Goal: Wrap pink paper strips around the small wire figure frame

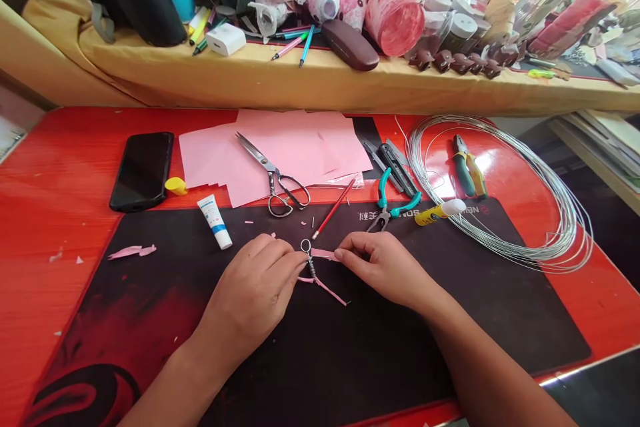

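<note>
A small wire figure (pixel 311 267) has a round loop at the top, a coiled middle and two legs wrapped in pink. My left hand (pixel 257 287) pinches it near the loop, its fingertips hiding part of that side. Between the thumb and forefinger of my right hand (pixel 375 260) is the end of a narrow pink paper strip (pixel 324 254), which reaches across to the figure just below the loop. Whether the strip is stuck to the wire, I cannot tell. Both hands are above the black desk mat (pixel 390 360).
Beyond my hands lie scissors (pixel 273 173) on pink paper sheets (pixel 320 147), a red pencil (pixel 333 208), teal-handled pliers (pixel 387 200) and a glue tube (pixel 215 221). A wire coil (pixel 560 213) surrounds other pliers (pixel 469 168) at right. A phone (pixel 142 171) lies left.
</note>
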A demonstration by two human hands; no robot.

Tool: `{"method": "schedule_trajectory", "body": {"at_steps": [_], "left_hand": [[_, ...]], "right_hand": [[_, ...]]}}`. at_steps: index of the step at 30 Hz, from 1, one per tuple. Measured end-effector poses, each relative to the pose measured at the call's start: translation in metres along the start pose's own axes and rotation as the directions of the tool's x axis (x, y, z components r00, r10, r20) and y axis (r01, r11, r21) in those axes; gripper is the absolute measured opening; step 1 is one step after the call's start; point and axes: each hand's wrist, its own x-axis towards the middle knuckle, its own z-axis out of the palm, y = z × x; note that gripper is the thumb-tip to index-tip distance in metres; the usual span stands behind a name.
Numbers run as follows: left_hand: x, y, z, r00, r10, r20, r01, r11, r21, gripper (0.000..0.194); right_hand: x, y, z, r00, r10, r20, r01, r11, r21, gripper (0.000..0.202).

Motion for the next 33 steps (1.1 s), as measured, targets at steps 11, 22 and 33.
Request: {"method": "schedule_trajectory", "body": {"at_steps": [11,22,33], "left_hand": [[0.001,-0.001,0.001,1.000,-0.006,-0.018,0.006,1.000,-0.008,0.016],[0.004,0.009,-0.004,0.998,-0.022,-0.055,0.019,0.999,-0.049,0.019],[0.006,0.001,-0.015,0.966,-0.253,-0.049,0.223,0.916,-0.334,0.026]], "right_hand": [[0.001,0.002,0.001,1.000,-0.004,-0.031,0.006,0.999,0.041,0.022],[-0.012,-0.019,0.007,0.967,-0.253,-0.045,0.247,0.964,-0.102,0.017],[0.006,-0.040,0.002,0.946,-0.307,-0.101,0.282,0.937,-0.205,0.018]]}}
